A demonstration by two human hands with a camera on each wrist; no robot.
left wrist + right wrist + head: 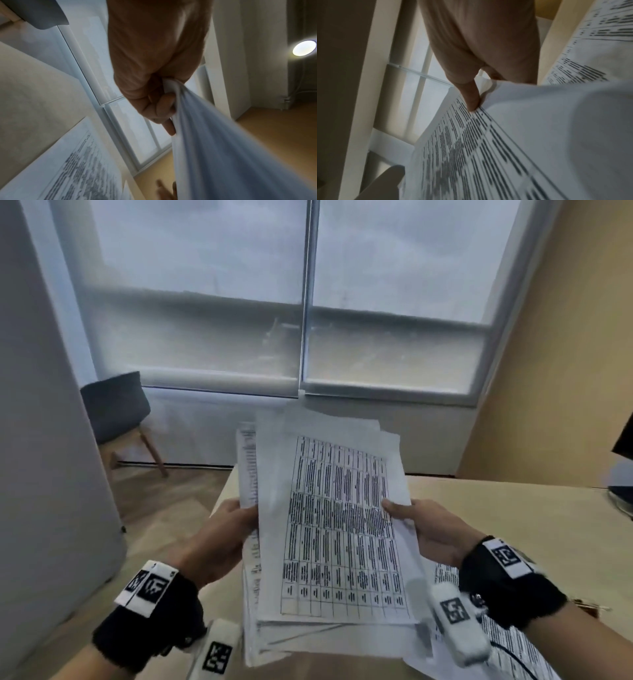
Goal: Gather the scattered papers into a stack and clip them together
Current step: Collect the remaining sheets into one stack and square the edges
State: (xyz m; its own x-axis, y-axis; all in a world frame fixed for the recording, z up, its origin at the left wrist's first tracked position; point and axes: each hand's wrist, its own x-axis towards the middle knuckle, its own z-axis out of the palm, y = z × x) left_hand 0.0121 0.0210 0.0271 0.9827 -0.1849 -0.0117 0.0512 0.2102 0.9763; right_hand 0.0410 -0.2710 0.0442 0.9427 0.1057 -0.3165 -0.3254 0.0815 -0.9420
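Gathering step, near done by my reading: stack of papers [329, 529] held tilted above the table [513, 515], left hand [226, 539] gripping its left edge, right hand [431, 529] pinching the right, thumb on top; next: square the uneven edges, collect the loose sheet [507, 642], no clip visible

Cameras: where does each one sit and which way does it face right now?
Head: worn high, looks forward and down at the stack, window, table; shows left hand and right hand.
Left wrist: looks along the left hand at the gripped paper edge.
Right wrist: looks along the right hand, thumb on the printed sheet.
Shared: stack, window.
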